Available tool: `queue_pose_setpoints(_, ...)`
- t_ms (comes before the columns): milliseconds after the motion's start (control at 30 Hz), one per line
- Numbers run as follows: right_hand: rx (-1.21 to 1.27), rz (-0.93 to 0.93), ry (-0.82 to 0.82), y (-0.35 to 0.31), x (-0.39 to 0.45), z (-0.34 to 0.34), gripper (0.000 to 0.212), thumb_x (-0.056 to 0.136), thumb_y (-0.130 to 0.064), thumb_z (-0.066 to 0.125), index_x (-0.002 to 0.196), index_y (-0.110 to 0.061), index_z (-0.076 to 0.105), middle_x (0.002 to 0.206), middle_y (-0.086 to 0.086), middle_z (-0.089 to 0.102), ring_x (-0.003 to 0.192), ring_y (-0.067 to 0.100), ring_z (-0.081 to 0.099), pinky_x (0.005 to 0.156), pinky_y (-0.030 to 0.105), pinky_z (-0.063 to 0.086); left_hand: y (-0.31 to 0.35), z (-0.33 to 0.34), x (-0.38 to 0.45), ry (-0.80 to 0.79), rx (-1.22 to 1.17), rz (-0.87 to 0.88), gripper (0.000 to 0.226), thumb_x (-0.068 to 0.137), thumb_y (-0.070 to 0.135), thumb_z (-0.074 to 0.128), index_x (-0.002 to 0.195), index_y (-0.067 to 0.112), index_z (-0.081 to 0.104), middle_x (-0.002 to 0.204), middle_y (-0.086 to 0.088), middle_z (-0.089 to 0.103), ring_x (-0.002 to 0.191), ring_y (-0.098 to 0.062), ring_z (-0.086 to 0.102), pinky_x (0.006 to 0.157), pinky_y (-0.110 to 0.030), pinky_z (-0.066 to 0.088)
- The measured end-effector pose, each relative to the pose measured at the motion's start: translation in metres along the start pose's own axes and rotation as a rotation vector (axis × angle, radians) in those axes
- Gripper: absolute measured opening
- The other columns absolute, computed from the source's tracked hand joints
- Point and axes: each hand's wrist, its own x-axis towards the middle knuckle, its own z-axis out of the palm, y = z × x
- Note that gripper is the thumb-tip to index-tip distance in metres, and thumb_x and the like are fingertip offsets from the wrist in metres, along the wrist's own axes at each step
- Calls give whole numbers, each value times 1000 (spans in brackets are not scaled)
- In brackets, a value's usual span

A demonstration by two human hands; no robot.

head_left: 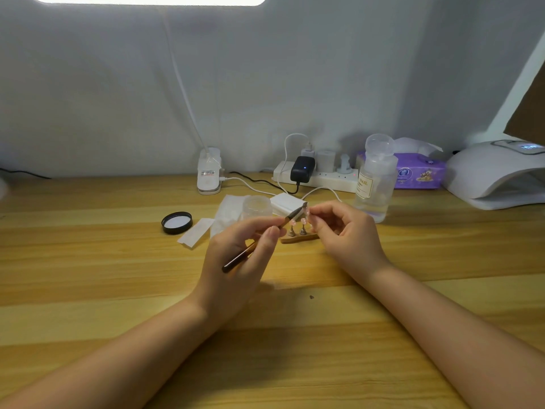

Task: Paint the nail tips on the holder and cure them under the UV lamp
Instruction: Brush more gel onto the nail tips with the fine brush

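Observation:
My left hand (241, 255) grips a dark nail brush (259, 240), its bristles raised against a nail tip (305, 208). That tip sits on a small stand pinched by my right hand (345, 231), lifted above the wooden holder base (299, 239). Two more pink nail tips (298, 222) stand on metal pegs on the base, just below the brush tip. The white UV lamp (498, 175) sits at the far right of the desk, its opening facing left.
A clear jar (257, 205) stands on tissue behind my left hand, with its black lid (177, 222) to the left. A clear liquid bottle (374, 178), purple wipes pack (418, 171), power strip (318, 177) with cables and a desk-lamp clamp base (209, 172) line the back.

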Motion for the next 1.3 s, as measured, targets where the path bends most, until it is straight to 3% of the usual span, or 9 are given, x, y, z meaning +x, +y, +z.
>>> queue_pose_setpoints(200, -35, 0, 24, 2, 1, 1, 17, 86, -2, 65, 99, -12, 71, 85, -1, 70, 75, 3, 64, 67, 10, 47, 4, -1, -2, 2, -28, -45, 29, 92, 26, 53, 106, 7, 70, 92, -4, 74, 91, -19, 69, 76, -34, 56)
queue_pose_setpoints(333, -49, -7, 16, 1, 1, 0, 18, 87, -3, 64, 101, -12, 71, 86, -1, 69, 77, 3, 64, 67, 10, 47, 5, 0, -2, 29, -24, -70, 27, 91, 30, 50, 102, 13, 67, 90, -1, 72, 90, -19, 68, 75, -40, 56)
queue_pose_setpoints(500, -40, -23, 19, 0, 1, 0, 17, 87, -3, 65, 100, -10, 72, 86, -1, 70, 77, 3, 64, 68, 10, 48, 3, 0, 0, 3, 10, -74, 19, 94, 30, 54, 108, 23, 64, 96, 10, 71, 94, -10, 66, 78, -23, 53)
queue_pose_setpoints(600, -50, -23, 26, 0, 1, 0, 17, 87, -3, 65, 100, -10, 72, 86, -1, 70, 78, 5, 65, 69, 11, 48, 4, 0, 0, -14, 14, -64, 24, 92, 31, 51, 108, 22, 66, 96, 7, 72, 94, -11, 67, 78, -19, 50)
queue_pose_setpoints(767, -53, -4, 30, 2, 2, 0, 18, 87, -1, 64, 101, -9, 72, 85, 0, 70, 76, 4, 65, 68, 9, 46, 5, -1, -1, -9, 3, -71, 31, 91, 30, 51, 105, 11, 70, 91, -2, 73, 91, -21, 68, 78, -36, 53)
queue_pose_setpoints(933, -43, -15, 19, 0, 1, -1, 19, 87, -1, 64, 102, -11, 71, 87, -1, 70, 80, 2, 64, 69, 8, 48, 6, -1, -2, 1, -12, -91, 32, 89, 31, 50, 101, 8, 70, 89, -4, 72, 89, -22, 68, 78, -44, 54)
queue_pose_setpoints(1100, -49, -19, 25, 0, 1, 0, 17, 87, -4, 65, 101, -11, 71, 87, -1, 70, 81, 3, 64, 70, 10, 48, 7, 1, 0, 2, 34, -57, 19, 93, 23, 55, 105, 14, 67, 92, 2, 71, 90, -12, 66, 77, -24, 52)
queue_pose_setpoints(1300, -55, -22, 36, 1, 1, 0, 17, 87, -5, 65, 101, -12, 71, 85, -4, 69, 80, 1, 64, 68, 7, 46, 4, -1, -1, -22, 42, -60, 31, 91, 29, 52, 105, 10, 70, 91, -2, 73, 90, -16, 67, 77, -22, 50)
